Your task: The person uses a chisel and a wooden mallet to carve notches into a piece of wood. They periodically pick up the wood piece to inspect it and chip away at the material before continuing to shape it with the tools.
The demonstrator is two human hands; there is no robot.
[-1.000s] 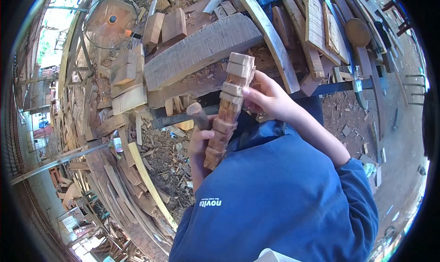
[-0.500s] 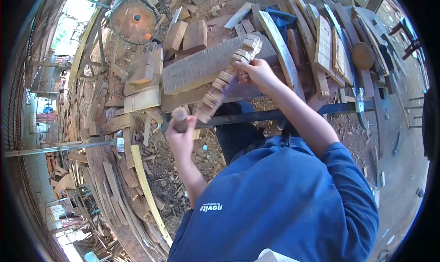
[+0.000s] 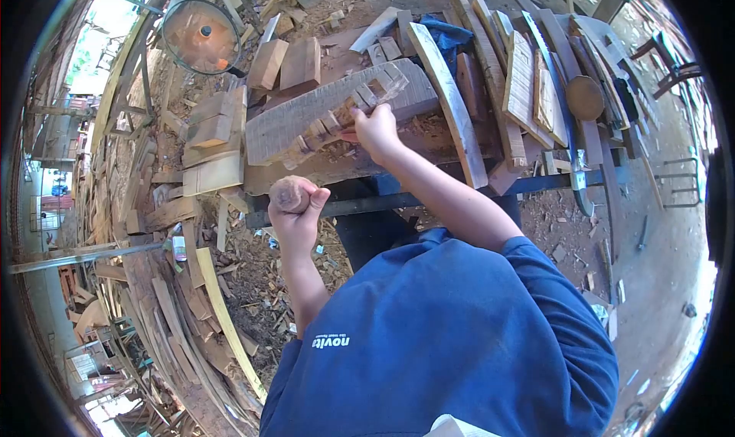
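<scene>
My left hand (image 3: 295,215) is closed round a brown wooden piece with a rounded end (image 3: 289,195), in front of the bench's near edge. My right hand (image 3: 375,135) grips a long, rough wooden piece (image 3: 318,133) with several blocky notches along it. This notched piece lies slantwise over a thick grey wooden block (image 3: 268,135), its far end towards the upper right. Whether it touches the block cannot be made out. The fingertips of my right hand are partly hidden behind the piece.
Two brown blocks (image 3: 300,63) stand behind the grey block. Stacked boards (image 3: 213,131) are at its left, and long planks (image 3: 452,100) lean at its right. A dark rail (image 3: 459,188) crosses in front. A round wire-rimmed object (image 3: 200,37) stands at the upper left.
The notched piece has moved left and turned flatter over the grey block, along with my right hand. The rounded piece in my left hand now points its end more towards the camera.
</scene>
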